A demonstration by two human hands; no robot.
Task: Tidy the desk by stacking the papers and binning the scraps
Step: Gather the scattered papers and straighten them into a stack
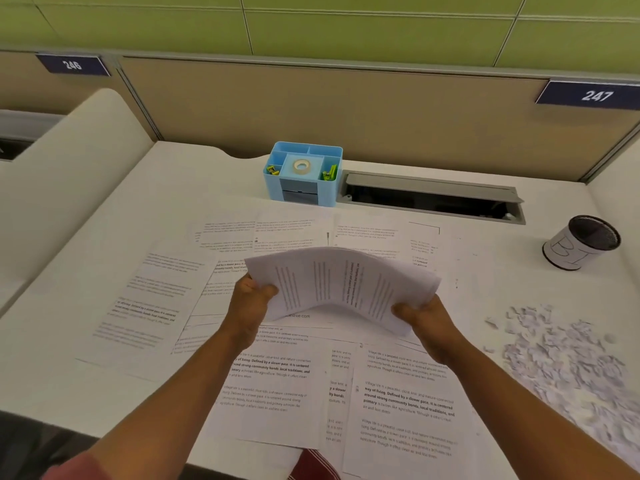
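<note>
Beige partition panels numbered 246 and 247 back a white desk point(166, 188) strewn with printed sheets point(405, 400) from its middle to its near edge. Above them a person holds a sagging sheaf of papers point(343, 285), the left hand point(251, 299) gripping its left end and the right hand point(424, 318) its right end, thumbs on top and fingers curled beneath. Torn scraps point(568, 368) lie heaped toward the desk's right edge; a black mesh bin point(581, 242) stands farther back on that side, and a blue organiser point(304, 176) sits at the far edge. Squaring the sheaf likely calls for tapping its long edge on the desk with a loosened grip, since the sheets look uneven, before gathering the loose pages.
</note>
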